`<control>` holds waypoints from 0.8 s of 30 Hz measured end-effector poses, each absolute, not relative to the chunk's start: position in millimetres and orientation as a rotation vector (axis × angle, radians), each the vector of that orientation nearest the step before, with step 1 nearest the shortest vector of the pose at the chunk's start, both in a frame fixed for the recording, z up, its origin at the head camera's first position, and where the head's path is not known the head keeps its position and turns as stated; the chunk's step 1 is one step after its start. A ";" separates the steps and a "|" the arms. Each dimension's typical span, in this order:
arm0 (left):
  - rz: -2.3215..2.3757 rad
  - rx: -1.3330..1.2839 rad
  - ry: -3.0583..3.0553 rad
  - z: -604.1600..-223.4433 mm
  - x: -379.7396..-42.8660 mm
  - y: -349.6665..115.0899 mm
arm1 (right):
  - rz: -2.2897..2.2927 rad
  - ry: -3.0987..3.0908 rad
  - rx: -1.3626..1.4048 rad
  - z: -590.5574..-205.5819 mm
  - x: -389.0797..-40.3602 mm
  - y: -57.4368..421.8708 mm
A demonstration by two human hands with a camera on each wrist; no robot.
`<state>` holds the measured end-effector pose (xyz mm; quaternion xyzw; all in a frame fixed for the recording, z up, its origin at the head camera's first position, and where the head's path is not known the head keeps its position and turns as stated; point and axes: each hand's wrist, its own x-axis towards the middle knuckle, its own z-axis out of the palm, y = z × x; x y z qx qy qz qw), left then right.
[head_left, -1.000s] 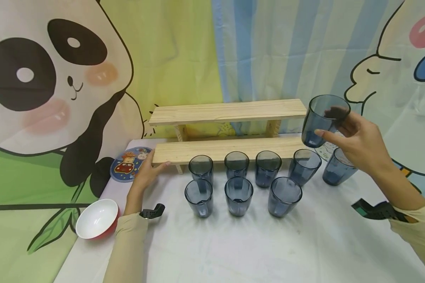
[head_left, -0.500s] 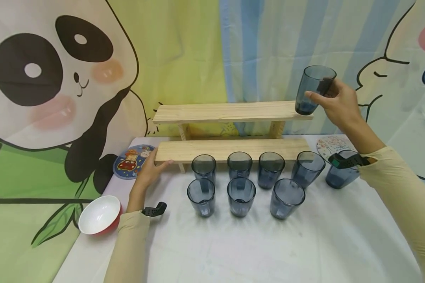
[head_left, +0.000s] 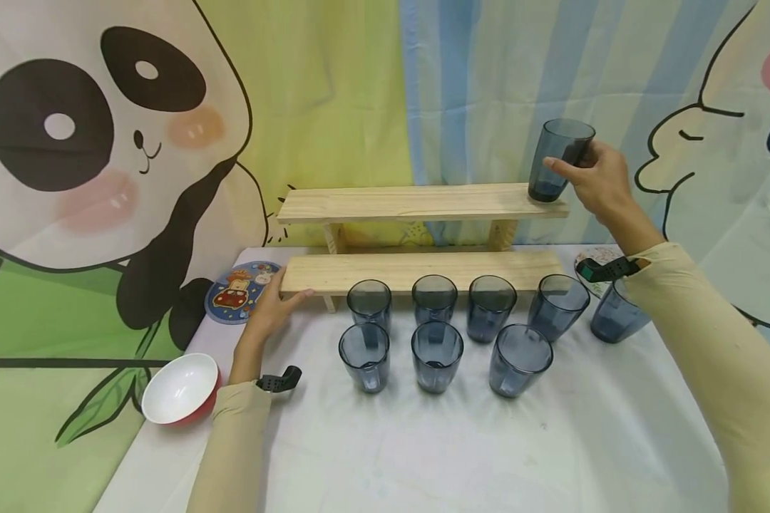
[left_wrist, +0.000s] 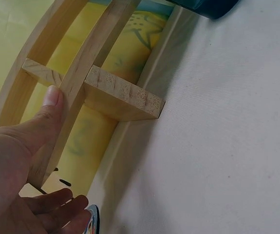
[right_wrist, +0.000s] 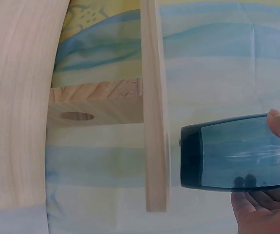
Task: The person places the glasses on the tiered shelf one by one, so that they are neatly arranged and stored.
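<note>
My right hand (head_left: 606, 182) grips a blue-tinted drinking glass (head_left: 555, 160) from its right side, thumb toward me. The glass is upright over the right end of the upper plank of a two-tier wooden shelf (head_left: 404, 203). In the right wrist view a narrow gap shows between the glass's dark base (right_wrist: 192, 156) and the upper plank (right_wrist: 155, 107). My left hand (head_left: 266, 310) holds the left end of the lower plank (head_left: 417, 271); in the left wrist view its thumb (left_wrist: 52, 105) presses the plank's front edge and the fingers (left_wrist: 62, 209) lie around its end.
Several matching glasses (head_left: 436, 356) stand in two rows before the shelf, the rightmost glass (head_left: 616, 313) near my right sleeve. A red-and-white bowl (head_left: 180, 388) sits at left. Round mats lie at both shelf ends, a blue mat (head_left: 234, 296) and a pale mat (head_left: 597, 260).
My right hand has carried the glass up and left from beside the shelf to just above the upper plank's right end, lowering it slightly at the end. My left hand stays at the shelf.
</note>
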<state>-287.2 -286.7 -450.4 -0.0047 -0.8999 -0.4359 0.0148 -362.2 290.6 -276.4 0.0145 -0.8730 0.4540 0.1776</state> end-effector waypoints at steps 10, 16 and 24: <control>-1.347 -0.026 -2.798 -450.1 -284.8 -287.3 | 1.219 -2.518 0.037 -281.6 -366.4 284.6; -1.359 -0.041 -2.787 -449.5 -282.6 -284.9 | 1.229 -2.510 0.051 -283.3 -368.3 284.3; -1.347 -0.032 -2.791 -448.3 -282.1 -285.5 | 1.267 -2.506 0.030 -286.4 -372.8 281.0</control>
